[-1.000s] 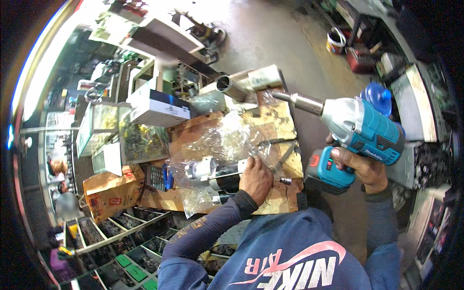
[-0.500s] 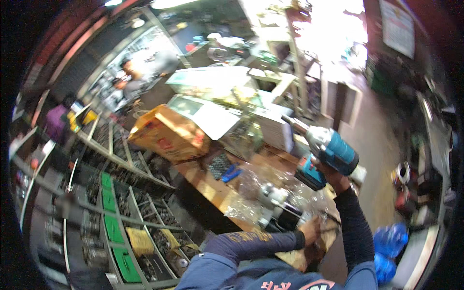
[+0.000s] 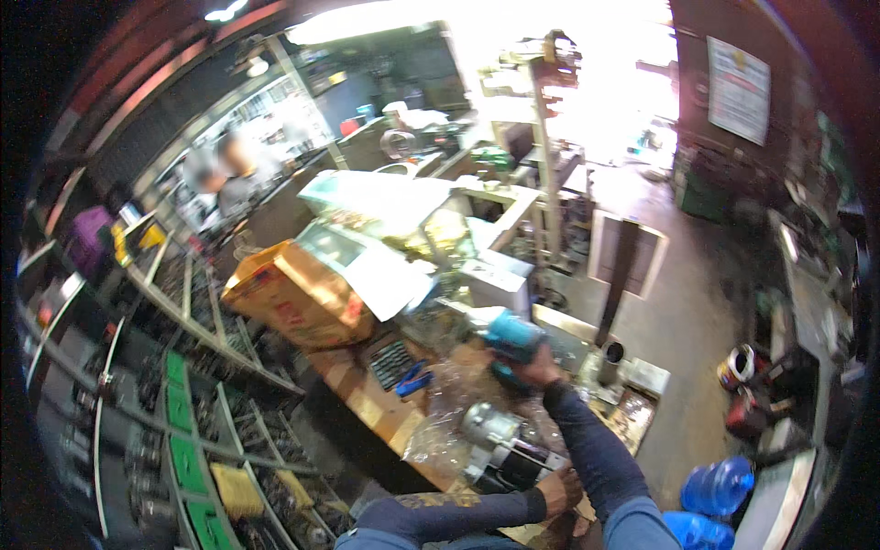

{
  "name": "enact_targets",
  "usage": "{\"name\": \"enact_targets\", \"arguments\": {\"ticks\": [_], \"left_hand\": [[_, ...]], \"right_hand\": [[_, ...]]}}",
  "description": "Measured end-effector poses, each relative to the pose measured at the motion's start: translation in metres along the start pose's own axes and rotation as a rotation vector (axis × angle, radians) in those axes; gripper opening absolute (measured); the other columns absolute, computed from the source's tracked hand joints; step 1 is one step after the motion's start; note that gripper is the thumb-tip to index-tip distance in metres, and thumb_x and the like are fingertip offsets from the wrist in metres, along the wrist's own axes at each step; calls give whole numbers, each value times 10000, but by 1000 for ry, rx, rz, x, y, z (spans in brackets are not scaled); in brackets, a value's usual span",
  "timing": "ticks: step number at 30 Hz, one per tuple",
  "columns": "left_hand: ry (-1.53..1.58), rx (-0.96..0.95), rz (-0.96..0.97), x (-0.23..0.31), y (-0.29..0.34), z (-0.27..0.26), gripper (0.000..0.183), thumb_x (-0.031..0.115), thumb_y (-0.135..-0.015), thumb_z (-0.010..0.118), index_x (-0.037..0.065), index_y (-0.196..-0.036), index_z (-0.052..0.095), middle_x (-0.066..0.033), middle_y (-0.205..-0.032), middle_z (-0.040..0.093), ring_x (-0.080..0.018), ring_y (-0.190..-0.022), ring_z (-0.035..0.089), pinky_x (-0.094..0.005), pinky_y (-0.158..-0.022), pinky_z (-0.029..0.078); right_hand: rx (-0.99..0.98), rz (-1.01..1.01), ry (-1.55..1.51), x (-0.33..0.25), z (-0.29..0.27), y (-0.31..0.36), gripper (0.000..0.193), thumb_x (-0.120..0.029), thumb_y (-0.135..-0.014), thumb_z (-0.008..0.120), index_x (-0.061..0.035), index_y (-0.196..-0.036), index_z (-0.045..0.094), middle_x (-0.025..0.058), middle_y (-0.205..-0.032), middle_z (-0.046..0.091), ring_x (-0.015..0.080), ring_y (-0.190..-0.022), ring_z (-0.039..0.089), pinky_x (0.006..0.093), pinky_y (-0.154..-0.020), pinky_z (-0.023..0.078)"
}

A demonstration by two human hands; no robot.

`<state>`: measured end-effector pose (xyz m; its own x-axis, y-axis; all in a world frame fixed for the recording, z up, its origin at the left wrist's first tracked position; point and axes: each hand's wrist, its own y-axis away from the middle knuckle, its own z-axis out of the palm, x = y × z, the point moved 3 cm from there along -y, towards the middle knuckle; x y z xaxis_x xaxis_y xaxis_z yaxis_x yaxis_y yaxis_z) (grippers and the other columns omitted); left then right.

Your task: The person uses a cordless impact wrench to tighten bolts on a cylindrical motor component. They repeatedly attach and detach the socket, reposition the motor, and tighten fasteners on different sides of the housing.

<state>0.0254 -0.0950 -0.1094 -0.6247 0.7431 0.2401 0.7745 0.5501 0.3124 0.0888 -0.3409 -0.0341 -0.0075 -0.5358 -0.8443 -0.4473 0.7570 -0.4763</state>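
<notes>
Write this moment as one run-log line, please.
right hand: gripping teal power tool; left hand: at silver-black cylinder; clear plastic: alongside

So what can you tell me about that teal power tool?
The teal power tool looks blurred. It has a rounded teal body, a pale, metallic-looking front end pointing toward the picture's upper left, and a darker lower part. The right hand grips it above the workbench; whether it touches anything beneath is unclear.
</notes>
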Motion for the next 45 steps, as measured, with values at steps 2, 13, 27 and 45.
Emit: {"name": "enact_targets", "arguments": {"ticks": [2,13,27,45], "left_hand": [[30,364,102,10,15,-36,514,282,-862,565,33,-1300,668,-178,-1342,660,-359,-1262,592,-531,-1187,339],[146,453,-44,-10,-4,-92,387,238,-799,662,14,-1101,754,-220,-1145,712,-423,-1159,620,-543,-1094,409],[116,400,-148,-69,-71,-126,197,214,-928,665,21,-956,696,-152,-1051,646,-353,-979,660,-473,-857,516],[118,417,-259,-85,-88,-110,234,197,-867,764,72,-1053,696,-150,-1040,674,-367,-959,685,-472,-833,544]], "right_hand": [[-39,-76,82,-13,3,-11,472,-345,-901,813,-62,-1254,679,138,-1229,707,284,-1155,664,404,-1017,505],[-292,52,375,-12,-11,-21,565,-402,-875,780,-90,-1323,635,163,-1222,703,321,-1133,665,412,-1022,510],[12,679,410,-56,-190,209,357,-303,-891,684,-90,-1171,744,200,-1189,722,356,-1109,690,443,-973,534],[569,660,513,-34,-146,287,191,-109,-892,724,-24,-1063,724,157,-1008,738,303,-936,731,392,-846,565]]}}
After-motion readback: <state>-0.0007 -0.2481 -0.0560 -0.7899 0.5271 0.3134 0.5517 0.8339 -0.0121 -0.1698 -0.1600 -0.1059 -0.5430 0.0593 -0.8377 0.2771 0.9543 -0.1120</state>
